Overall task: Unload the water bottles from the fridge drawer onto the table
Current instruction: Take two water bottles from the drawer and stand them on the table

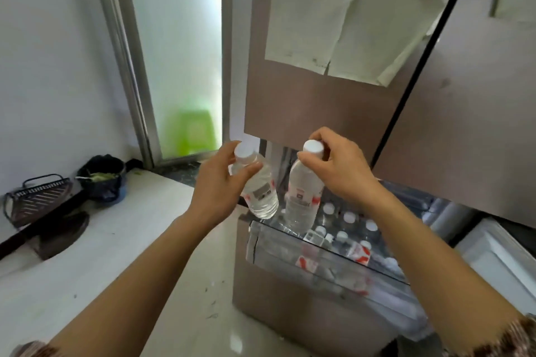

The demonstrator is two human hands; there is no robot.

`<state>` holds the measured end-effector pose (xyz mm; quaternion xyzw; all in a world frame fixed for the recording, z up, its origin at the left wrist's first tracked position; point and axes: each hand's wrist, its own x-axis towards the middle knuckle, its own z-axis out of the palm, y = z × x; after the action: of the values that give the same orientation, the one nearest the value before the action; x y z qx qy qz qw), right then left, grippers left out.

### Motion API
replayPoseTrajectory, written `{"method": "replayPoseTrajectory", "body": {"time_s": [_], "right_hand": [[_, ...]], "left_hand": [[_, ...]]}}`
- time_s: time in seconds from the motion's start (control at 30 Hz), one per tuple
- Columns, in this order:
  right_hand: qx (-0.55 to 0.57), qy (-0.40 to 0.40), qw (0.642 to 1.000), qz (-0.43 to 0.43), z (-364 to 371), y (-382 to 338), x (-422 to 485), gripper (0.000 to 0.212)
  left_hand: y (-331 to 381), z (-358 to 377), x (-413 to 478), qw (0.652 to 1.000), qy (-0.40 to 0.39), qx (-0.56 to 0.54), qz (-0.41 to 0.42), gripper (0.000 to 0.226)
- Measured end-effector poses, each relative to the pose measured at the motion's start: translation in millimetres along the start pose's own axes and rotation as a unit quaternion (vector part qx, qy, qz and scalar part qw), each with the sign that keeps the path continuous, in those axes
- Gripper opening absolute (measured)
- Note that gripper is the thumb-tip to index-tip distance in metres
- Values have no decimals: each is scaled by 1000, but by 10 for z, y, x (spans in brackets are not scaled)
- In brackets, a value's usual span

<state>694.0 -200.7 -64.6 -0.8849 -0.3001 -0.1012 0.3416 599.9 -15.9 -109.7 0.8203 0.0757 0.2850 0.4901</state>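
Note:
My left hand (222, 180) grips a clear water bottle (261, 193) by its neck, tilted, in the air above the left corner of the drawer. In my right hand (338, 166), fingers pinch the white cap of a second water bottle (303, 203), which hangs nearly upright over the drawer. The open fridge drawer (290, 243) below holds several more white-capped bottles (348, 219) with red labels. The white table (110, 255) stretches to the left of the drawer, beside and under my left arm.
On the table's far left lie a dark wire basket (37, 197), a black pot with green scraps (103, 178) and a dark cutting board (58, 236). The brown fridge doors (333, 107) rise above the drawer, papers stuck on them. A white drawer (499, 255) is open at right.

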Motion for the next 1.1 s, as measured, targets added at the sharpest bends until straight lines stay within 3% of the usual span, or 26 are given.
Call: {"method": "replayPoseTrajectory", "body": {"time_s": [0.2, 0.43, 0.67, 1.1], "right_hand": [[112, -115, 986, -54, 536, -979, 54, 23], [112, -258, 952, -118, 2125, -2211, -133, 21], [125, -354, 906, -198, 3536, -3880, -421, 17], [125, -444, 830, -314, 5608, -6844, -734, 27]], "left_hand": [[-209, -1077, -301, 991, 89, 89, -52, 29], [-1016, -2622, -977, 952, 158, 192, -178, 35], [-1686, -4424, -1758, 914, 209, 233, -259, 32], [-2534, -7448, -2627, 826, 341, 291, -343, 29]]}}
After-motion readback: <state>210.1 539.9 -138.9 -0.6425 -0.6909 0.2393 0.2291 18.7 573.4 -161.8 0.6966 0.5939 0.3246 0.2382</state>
